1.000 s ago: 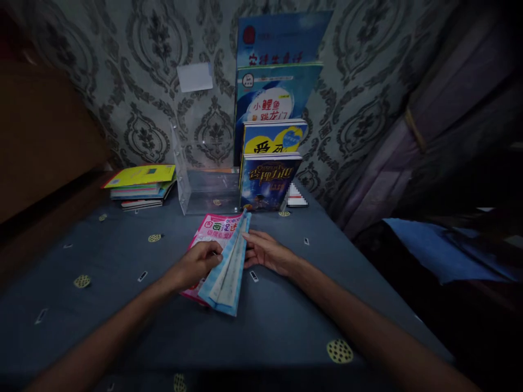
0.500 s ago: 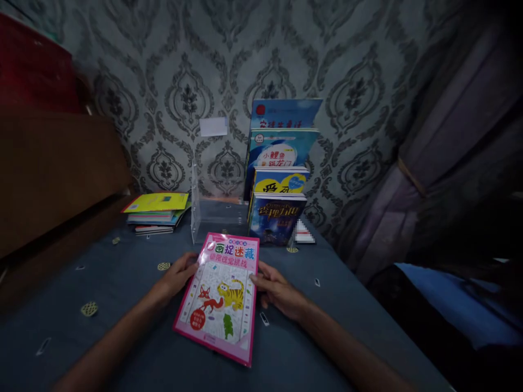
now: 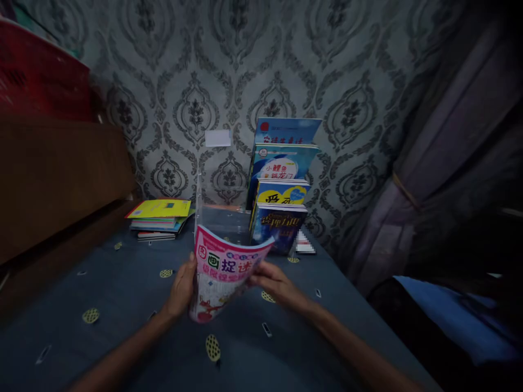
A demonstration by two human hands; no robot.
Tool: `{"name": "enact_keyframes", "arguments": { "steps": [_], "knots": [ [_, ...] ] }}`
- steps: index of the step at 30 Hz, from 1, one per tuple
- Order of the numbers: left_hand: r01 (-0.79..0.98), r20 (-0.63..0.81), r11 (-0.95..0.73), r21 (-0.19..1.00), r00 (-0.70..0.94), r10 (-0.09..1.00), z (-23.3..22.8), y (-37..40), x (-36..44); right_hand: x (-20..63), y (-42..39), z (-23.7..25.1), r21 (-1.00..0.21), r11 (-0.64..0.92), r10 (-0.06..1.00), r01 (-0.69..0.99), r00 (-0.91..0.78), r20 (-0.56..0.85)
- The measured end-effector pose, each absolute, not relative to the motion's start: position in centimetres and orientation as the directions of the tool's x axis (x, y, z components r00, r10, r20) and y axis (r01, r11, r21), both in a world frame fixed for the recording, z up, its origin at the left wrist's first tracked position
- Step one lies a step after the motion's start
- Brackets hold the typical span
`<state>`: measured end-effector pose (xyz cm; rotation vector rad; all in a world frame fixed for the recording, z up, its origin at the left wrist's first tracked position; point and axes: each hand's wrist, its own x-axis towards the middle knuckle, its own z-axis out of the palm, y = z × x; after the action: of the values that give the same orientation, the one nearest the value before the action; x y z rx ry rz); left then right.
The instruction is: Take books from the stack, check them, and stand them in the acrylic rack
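A pink-bordered children's book (image 3: 223, 272) is held between my two hands over the bed-like surface, its cover bent into a curve. My left hand (image 3: 182, 286) grips its left edge, and my right hand (image 3: 275, 282) closes on the right edge. Just beyond the book stands a clear plastic rack (image 3: 223, 188). In the rack's right side several books are lined up in steps, with a dark blue book (image 3: 278, 228) at the front and a tall blue book (image 3: 288, 130) at the back. The rack's left part shows only clear plastic above the held book.
A stack of books with a yellow one (image 3: 161, 208) on top lies to the left of the rack. A wooden headboard (image 3: 61, 185) and a red basket (image 3: 43, 73) are at far left. Patterned wallpaper rises behind; a tied curtain (image 3: 402, 207) hangs at right.
The pink book has been raised from lying tilted back to a more upright pose, and it now bends between my hands. The view has shifted slightly.
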<state>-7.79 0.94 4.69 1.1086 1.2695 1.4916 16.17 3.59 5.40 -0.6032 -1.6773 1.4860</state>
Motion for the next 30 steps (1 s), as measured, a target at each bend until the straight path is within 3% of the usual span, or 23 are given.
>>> {"name": "enact_keyframes", "arguments": {
  "steps": [5,9,12,19,23,27,30],
  "knots": [
    [-0.016,0.089,-0.093,0.996,-0.156,0.984,4.6,0.8,-9.7,16.1,3.3,4.9,-0.955,0.295,0.757,0.010,-0.613,0.227],
    [0.047,0.191,-0.197,0.979,0.119,0.974,7.1,0.2,-12.0,15.8,2.6,6.7,-0.936,0.344,0.766,0.072,-0.599,0.235],
    [0.076,0.172,-0.197,0.977,0.261,0.950,8.1,0.1,-13.4,15.4,2.7,7.8,-0.936,0.346,0.779,0.060,-0.574,0.251],
    [0.121,-0.017,-0.022,0.992,0.310,0.951,9.9,1.4,-14.2,14.3,5.5,10.0,-0.951,0.304,0.817,0.050,-0.527,0.234],
    [0.122,-0.014,-0.028,0.992,0.336,0.942,14.4,4.5,-15.0,14.0,8.5,13.9,-0.972,0.218,0.841,0.089,-0.522,0.141],
    [0.189,0.168,-0.224,0.956,0.274,0.947,22.5,9.9,-15.6,13.2,12.6,22.4,-0.922,0.365,0.835,0.129,-0.484,0.263],
    [0.235,0.524,-0.557,0.797,0.191,0.830,28.3,13.8,-15.0,12.3,15.4,29.3,-0.790,0.580,0.790,0.199,-0.376,0.485]
  ]
}}
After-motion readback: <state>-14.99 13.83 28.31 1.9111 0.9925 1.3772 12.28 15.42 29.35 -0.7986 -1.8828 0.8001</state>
